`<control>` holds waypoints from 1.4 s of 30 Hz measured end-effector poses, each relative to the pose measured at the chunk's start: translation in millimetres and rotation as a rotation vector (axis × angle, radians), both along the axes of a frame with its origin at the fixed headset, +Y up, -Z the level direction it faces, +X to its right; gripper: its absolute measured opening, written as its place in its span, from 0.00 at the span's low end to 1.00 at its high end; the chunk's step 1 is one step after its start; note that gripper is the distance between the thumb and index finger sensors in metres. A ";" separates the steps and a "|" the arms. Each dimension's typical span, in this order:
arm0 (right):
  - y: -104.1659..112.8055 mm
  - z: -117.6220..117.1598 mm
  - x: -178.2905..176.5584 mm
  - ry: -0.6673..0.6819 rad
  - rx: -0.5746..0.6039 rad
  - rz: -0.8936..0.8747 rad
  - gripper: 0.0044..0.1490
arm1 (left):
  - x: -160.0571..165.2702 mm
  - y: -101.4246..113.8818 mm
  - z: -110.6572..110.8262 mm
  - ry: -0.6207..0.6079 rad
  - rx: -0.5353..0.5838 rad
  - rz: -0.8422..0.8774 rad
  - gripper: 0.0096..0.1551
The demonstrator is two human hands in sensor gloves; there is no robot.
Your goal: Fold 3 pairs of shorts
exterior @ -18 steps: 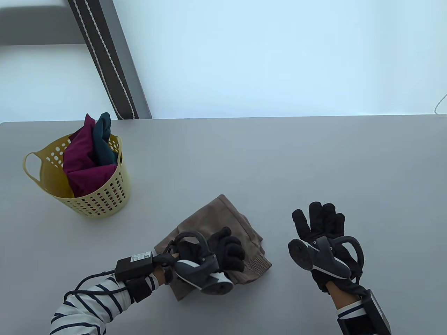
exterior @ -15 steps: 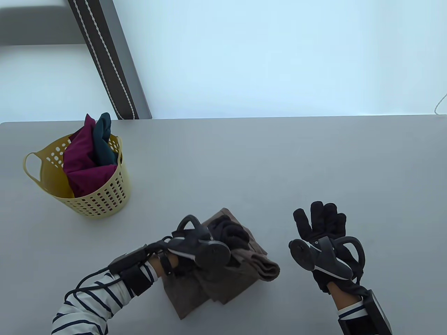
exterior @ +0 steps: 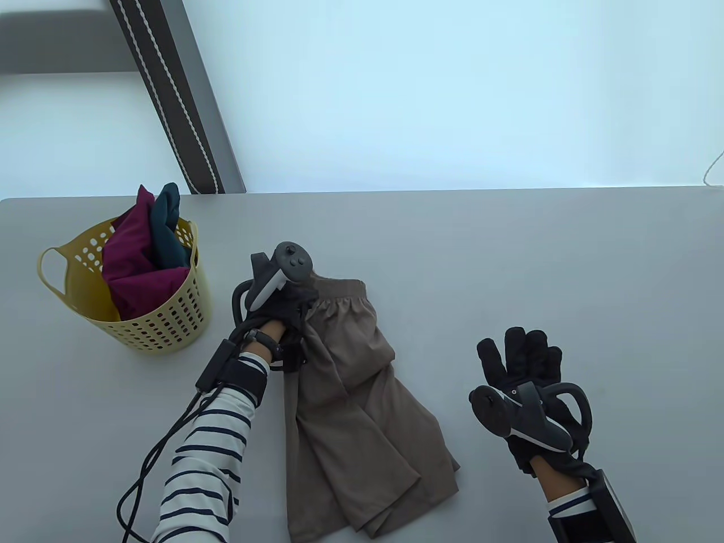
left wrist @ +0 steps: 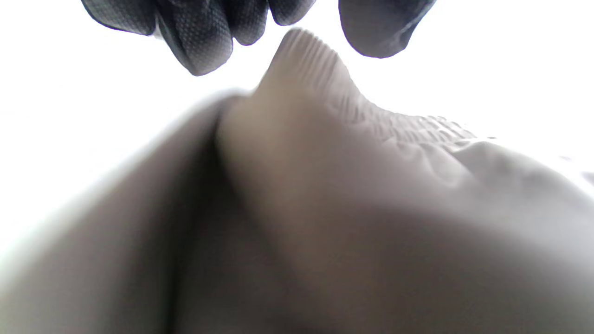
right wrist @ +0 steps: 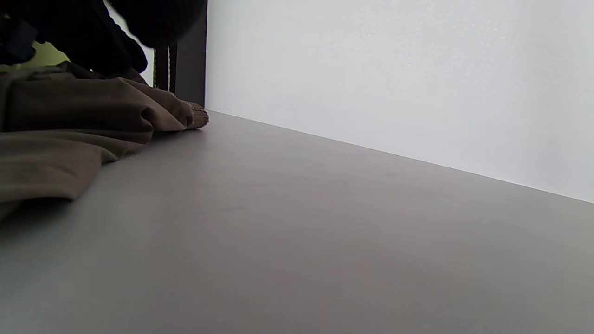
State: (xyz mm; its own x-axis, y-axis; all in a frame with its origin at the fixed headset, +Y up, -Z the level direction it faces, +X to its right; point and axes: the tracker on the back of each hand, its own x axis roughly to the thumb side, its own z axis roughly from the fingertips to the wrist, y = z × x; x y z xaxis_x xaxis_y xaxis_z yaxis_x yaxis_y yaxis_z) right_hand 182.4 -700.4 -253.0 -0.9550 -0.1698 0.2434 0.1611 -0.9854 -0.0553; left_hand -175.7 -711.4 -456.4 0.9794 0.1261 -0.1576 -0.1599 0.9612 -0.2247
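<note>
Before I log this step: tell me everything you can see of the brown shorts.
The brown shorts look like soft, matte cloth with a ribbed elastic waistband. They lie spread lengthwise on the table, waistband at the far end, legs overlapping toward the near edge. The left hand pinches the lifted waistband corner; nothing else touches them.

Three pairs of shorts show in all. One brown pair (exterior: 362,407) lies spread in the lower middle of the table view, one magenta pair (exterior: 133,271) and one dark teal pair (exterior: 168,229) stand bundled at the left. One yellow perforated basket (exterior: 169,325) holds those two. Two gloved hands appear: the left hand (exterior: 285,308) at center left, the right hand (exterior: 523,367) at lower right. Each carries one tracker, two altogether. One grey table (exterior: 509,254) spans the frame. One dark striped post (exterior: 175,96) crosses the upper left.
</note>
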 end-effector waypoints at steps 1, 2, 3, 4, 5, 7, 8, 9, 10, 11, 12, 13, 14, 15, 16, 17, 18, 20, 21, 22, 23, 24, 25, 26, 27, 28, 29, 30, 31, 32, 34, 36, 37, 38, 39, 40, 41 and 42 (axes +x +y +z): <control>0.2 0.1 -0.1 -0.001 0.000 -0.002 0.54 | 0.3 4.4 -2.4 0.035 0.033 -0.030 0.46; 0.0 0.1 -0.1 -0.001 0.000 -0.004 0.54 | 1.2 8.4 -4.7 0.062 0.060 -0.026 0.45; 0.1 0.1 -0.1 -0.001 -0.003 -0.004 0.54 | 2.7 11.7 -6.5 0.083 0.079 -0.008 0.44; 0.0 0.1 -0.2 -0.001 -0.006 -0.004 0.54 | 4.7 14.5 -9.7 0.105 0.094 0.002 0.43; 0.2 0.2 -0.3 -0.001 -0.007 -0.002 0.54 | 5.8 15.2 -12.6 0.124 0.090 -0.010 0.42; 0.3 0.3 -0.5 -0.001 -0.011 0.003 0.54 | 7.1 11.2 -18.3 0.168 0.054 -0.093 0.40; 0.2 0.4 -0.6 -0.002 -0.013 0.004 0.54 | 7.4 6.6 -20.7 0.184 0.016 -0.134 0.40; 0.2 0.4 -0.9 -0.002 -0.016 0.006 0.54 | 7.7 -0.4 -22.5 0.199 -0.058 -0.186 0.41; 0.0 0.4 -1.0 -0.002 -0.018 0.007 0.54 | 8.0 -5.4 -23.3 0.202 -0.112 -0.210 0.42; 0.0 0.4 -1.1 -0.002 -0.021 0.007 0.54 | 8.9 -11.8 -23.4 0.208 -0.196 -0.230 0.45; -0.6 0.1 -1.3 -0.002 -0.027 0.007 0.54 | 10.8 -19.7 -22.7 0.205 -0.290 -0.258 0.47; -1.0 0.1 -1.7 -0.002 -0.034 0.008 0.54 | 13.5 -25.6 -21.5 0.200 -0.340 -0.305 0.48; -1.5 0.0 -1.9 -0.002 -0.038 0.008 0.54 | 16.3 -29.1 -20.3 0.196 -0.342 -0.364 0.48; -1.7 0.0 -2.4 -0.001 -0.041 0.010 0.54 | 20.9 -32.8 -19.0 0.178 -0.320 -0.450 0.48; -1.8 0.1 -2.7 0.000 -0.043 0.011 0.54 | 25.9 -35.3 -18.0 0.154 -0.305 -0.512 0.46; -1.8 0.2 -3.1 0.000 -0.043 0.012 0.54 | 29.9 -36.4 -17.0 0.142 -0.292 -0.542 0.43; -1.6 0.4 -3.4 0.001 -0.043 0.013 0.54 | 36.5 -37.6 -14.9 0.134 -0.268 -0.580 0.40; -1.6 0.4 -3.9 0.001 -0.041 0.014 0.53 | 49.4 -38.3 -10.9 0.089 -0.225 -0.677 0.36; -1.7 0.3 -4.0 0.000 -0.040 0.015 0.54 | 57.6 -37.0 -7.4 0.055 -0.194 -0.742 0.35; -1.7 0.4 -4.0 -0.002 -0.040 0.017 0.54 | 66.3 -36.8 -4.3 0.009 -0.164 -0.796 0.34; -1.6 0.5 -3.8 -0.004 -0.040 0.020 0.54 | 74.4 -32.7 -0.6 -0.028 -0.125 -0.816 0.33; -1.4 0.5 -3.5 -0.006 -0.039 0.023 0.54 | 78.5 -28.1 1.6 -0.040 -0.094 -0.802 0.34; -0.9 0.3 -2.8 -0.012 -0.036 0.026 0.54 | 83.7 -19.7 4.4 -0.053 -0.060 -0.755 0.36; -0.5 -0.2 -1.9 -0.018 -0.034 0.025 0.54 | 87.9 -10.1 6.4 -0.072 -0.052 -0.698 0.39; -0.2 -0.7 -1.0 -0.025 -0.033 0.019 0.54 | 94.0 8.6 11.0 -0.099 -0.034 -0.592 0.41; 0.5 -1.5 0.1 -0.034 -0.032 0.007 0.54 | 97.8 22.6 15.2 -0.127 -0.014 -0.529 0.41; 1.5 -2.2 1.2 -0.044 -0.032 -0.015 0.55 | 103.2 44.4 18.3 -0.205 0.017 -0.438 0.41; 3.1 -2.8 2.3 -0.052 -0.036 -0.044 0.56 | 108.2 64.1 20.8 -0.255 0.045 -0.364 0.40; 5.5 -3.7 3.4 -0.057 -0.044 -0.083 0.57 | 112.4 85.4 26.8 -0.307 0.082 -0.280 0.40; 8.5 -4.7 4.4 -0.062 -0.056 -0.132 0.58 | 117.4 109.4 34.2 -0.401 0.121 -0.197 0.40; 16.5 -8.5 5.2 -0.061 -0.102 -0.245 0.60 | 123.2 147.4 48.9 -0.518 0.195 -0.102 0.39; 29.2 -14.3 4.4 -0.055 -0.205 -0.390 0.61 | 127.5 185.2 67.3 -0.640 0.287 -0.037 0.38; 38.4 -17.9 3.3 -0.046 -0.266 -0.469 0.63 | 128.5 199.2 75.6 -0.682 0.324 0.001 0.38; 48.4 -20.9 1.7 -0.031 -0.302 -0.545 0.64 | 129.9 212.2 83.9 -0.741 0.353 0.041 0.38; 59.3 -24.6 -0.4 -0.001 -0.309 -0.620 0.65 | 131.0 224.2 92.0 -0.808 0.379 0.078 0.38; 79.8 -30.7 -4.9 0.049 -0.272 -0.708 0.67 | 131.6 237.7 102.1 -0.869 0.410 0.120 0.38; 90.8 -34.0 -7.2 0.071 -0.241 -0.735 0.68 | 131.5 245.1 108.4 -0.896 0.425 0.150 0.38; 108.3 -38.2 -11.2 0.110 -0.186 -0.771 0.69 | 131.3 254.6 117.5 -0.949 0.439 0.197 0.38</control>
